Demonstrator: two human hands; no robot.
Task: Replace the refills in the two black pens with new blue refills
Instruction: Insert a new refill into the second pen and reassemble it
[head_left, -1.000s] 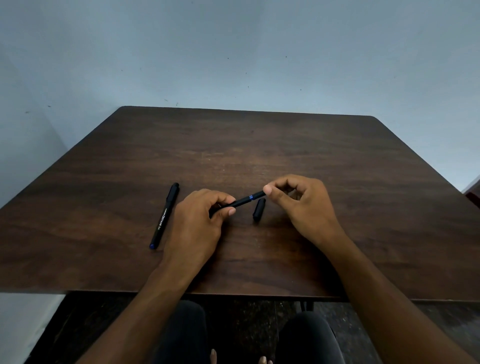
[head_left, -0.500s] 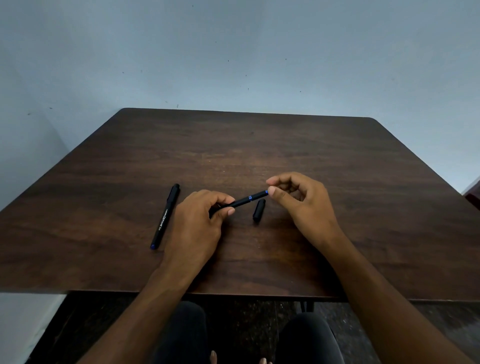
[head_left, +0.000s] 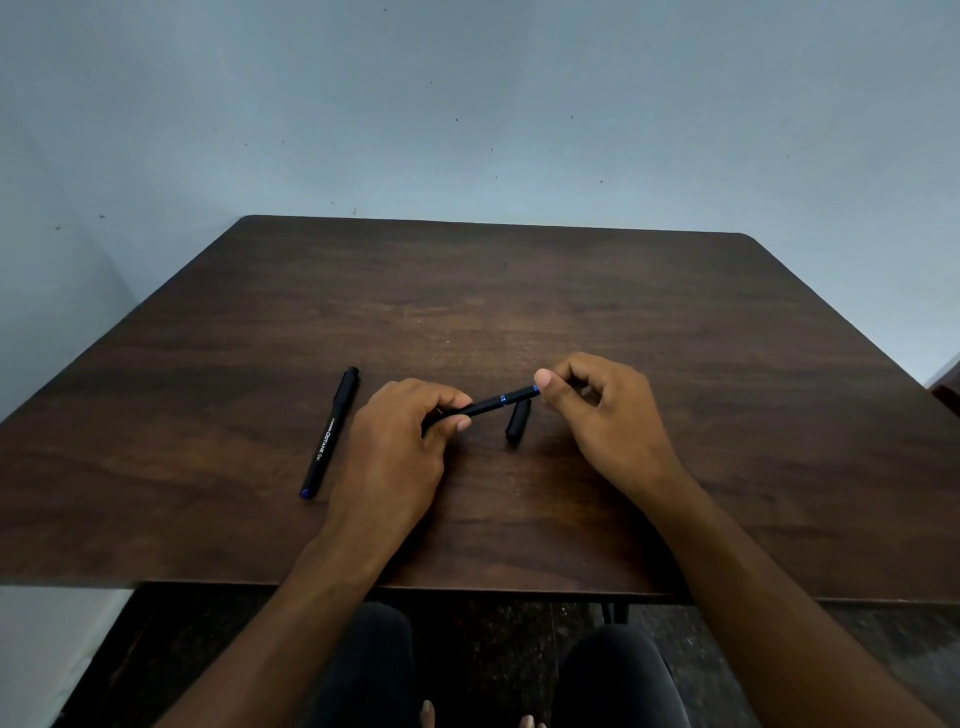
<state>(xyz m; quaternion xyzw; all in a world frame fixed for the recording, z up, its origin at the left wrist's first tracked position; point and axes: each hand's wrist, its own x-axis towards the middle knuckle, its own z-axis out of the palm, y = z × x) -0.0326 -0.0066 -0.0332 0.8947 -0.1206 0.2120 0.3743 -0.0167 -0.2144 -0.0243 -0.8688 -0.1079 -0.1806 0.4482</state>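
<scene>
On the dark wooden table (head_left: 675, 364), little has shifted over the last second: the left hand (head_left: 395, 447) still grips the uncapped black pen (head_left: 491, 404), and the right hand (head_left: 602, 410) still pinches its blue-ringed front end, probably unscrewing it. Just beside that pen lies its cap (head_left: 518, 421); the capped second pen (head_left: 330, 434) waits left of it, untouched.

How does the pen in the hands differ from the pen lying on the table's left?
The held pen is gripped at both ends, left hand and right hand; the left pen lies untouched on the table. The held pen is uncapped, its cap lying beside it; the left pen looks capped. Both are black with blue accents.
</scene>
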